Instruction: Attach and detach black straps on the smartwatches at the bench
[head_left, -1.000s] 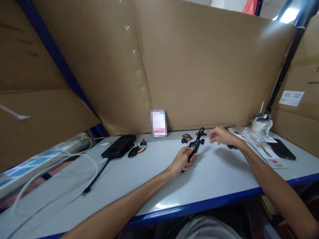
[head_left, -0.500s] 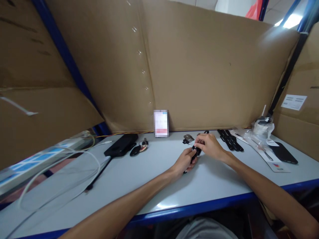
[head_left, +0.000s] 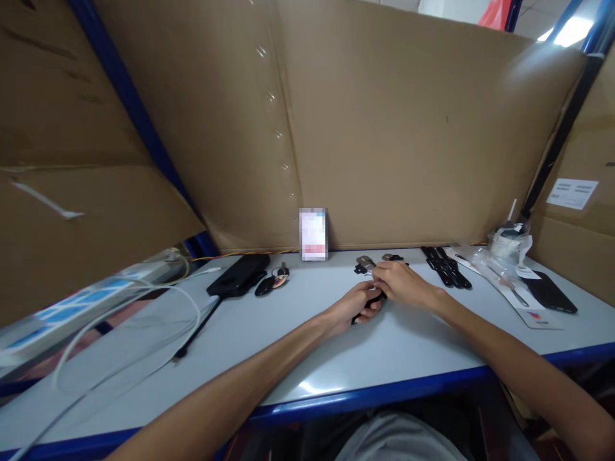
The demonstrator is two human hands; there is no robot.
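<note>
My left hand [head_left: 358, 303] is closed around a black elongated part [head_left: 356, 318] that looks like a handle, its lower end showing below the fingers. My right hand [head_left: 401, 282] meets it at the part's upper end, fingertips pinched together. What the right fingers grip is hidden behind them. Just beyond my hands lies a small metal piece with a black base [head_left: 366, 263]. A similar small metal and black piece [head_left: 391, 257] is partly hidden behind my right hand. Several flat black handle-like parts [head_left: 446, 267] lie side by side to the right.
A screen device [head_left: 314, 235] leans on the cardboard wall [head_left: 375, 128]. Left of it lie keys with a black fob [head_left: 264, 285], a black power bank [head_left: 239, 275], white cables and a power strip [head_left: 91, 304]. At right are a phone [head_left: 550, 292], a packaged tool [head_left: 514, 296] and a plastic-wrapped container [head_left: 509, 243].
The black part has tilted lower in my left hand. My right hand has turned and closed over its upper end, uncovering more of the metal pieces behind. The view has shifted slightly.
</note>
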